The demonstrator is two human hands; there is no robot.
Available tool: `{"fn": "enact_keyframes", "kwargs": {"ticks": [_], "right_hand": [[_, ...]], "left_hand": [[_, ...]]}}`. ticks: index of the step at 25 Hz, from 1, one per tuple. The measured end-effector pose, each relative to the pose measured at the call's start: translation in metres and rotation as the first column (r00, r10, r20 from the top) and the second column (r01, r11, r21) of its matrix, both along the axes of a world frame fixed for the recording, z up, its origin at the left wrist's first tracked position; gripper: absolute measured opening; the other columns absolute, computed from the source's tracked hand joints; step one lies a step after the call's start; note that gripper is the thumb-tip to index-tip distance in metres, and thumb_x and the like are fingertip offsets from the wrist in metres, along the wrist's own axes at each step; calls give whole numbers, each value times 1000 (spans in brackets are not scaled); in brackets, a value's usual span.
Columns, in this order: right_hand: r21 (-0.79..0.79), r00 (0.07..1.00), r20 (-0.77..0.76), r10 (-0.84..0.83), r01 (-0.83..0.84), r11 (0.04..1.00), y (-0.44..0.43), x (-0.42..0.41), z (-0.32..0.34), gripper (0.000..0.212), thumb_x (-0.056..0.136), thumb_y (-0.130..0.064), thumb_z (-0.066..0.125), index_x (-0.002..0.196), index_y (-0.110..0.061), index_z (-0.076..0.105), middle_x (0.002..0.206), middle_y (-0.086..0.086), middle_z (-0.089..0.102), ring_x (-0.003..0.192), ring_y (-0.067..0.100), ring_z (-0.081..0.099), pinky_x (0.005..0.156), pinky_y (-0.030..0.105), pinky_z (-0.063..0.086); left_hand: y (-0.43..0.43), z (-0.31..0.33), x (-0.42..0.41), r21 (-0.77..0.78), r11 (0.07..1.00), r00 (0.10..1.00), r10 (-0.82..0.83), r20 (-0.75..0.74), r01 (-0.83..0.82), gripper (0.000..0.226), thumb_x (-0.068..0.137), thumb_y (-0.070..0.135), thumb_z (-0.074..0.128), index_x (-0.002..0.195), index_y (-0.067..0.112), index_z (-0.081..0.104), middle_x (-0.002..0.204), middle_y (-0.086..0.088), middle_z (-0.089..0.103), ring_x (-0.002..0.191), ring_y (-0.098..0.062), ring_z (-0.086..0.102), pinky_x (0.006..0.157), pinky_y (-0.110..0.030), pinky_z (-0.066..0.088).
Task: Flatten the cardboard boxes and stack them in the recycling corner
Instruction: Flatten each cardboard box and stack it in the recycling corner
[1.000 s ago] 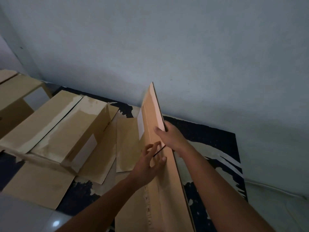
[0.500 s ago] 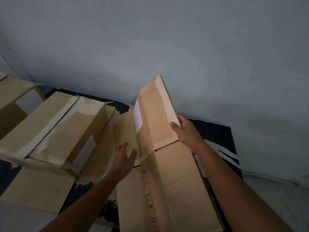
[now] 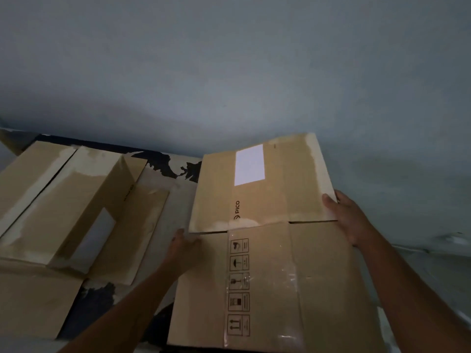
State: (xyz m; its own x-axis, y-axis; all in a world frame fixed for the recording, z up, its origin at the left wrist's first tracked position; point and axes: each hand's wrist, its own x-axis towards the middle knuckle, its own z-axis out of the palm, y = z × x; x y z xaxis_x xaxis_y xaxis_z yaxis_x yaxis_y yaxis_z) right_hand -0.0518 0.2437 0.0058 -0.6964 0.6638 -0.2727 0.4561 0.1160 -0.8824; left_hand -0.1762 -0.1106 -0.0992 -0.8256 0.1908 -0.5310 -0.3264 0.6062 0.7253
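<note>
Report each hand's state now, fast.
Left hand: on the flattened box's left edge; grip cannot be told.
Right hand: grips the box's right edge, thumb on top.

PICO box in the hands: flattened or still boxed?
Flattened. The PICO box shows as one flat sheet, its top flap spread out beyond the panel, no cavity visible. The right hand grips its edge.

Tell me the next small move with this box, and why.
Probably lower the PICO box onto the other cardboard to its left. It already looks flat, the left hand and right hand grip its side edges, and that pile lies beside it by the wall.
</note>
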Motion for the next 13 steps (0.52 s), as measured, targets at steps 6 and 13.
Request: {"fn": "enact_keyframes", "kwargs": {"ticks": [6,13], "right_hand": [[14,997,25,-66,66,998,68,61,-36,24,98,-24,54,120,-19,61,112,3,68,100,22,65,86,33,49],[224,952,279,-126,63,973,76,92,-116,39,99,-26,50,130,-3,51,127,20,59,116,35,57,92,38,43]], "left_hand": [[81,-24,32,-87,991,988,-95,121,106,61,95,29,53,143,3,29,140,-18,44,125,-34,47,92,-34,41],[124,-46,43,-310,899,950,-307,54,308,64,89,32,60,140,7,31,136,-22,42,120,-40,47,99,-46,45]]}}
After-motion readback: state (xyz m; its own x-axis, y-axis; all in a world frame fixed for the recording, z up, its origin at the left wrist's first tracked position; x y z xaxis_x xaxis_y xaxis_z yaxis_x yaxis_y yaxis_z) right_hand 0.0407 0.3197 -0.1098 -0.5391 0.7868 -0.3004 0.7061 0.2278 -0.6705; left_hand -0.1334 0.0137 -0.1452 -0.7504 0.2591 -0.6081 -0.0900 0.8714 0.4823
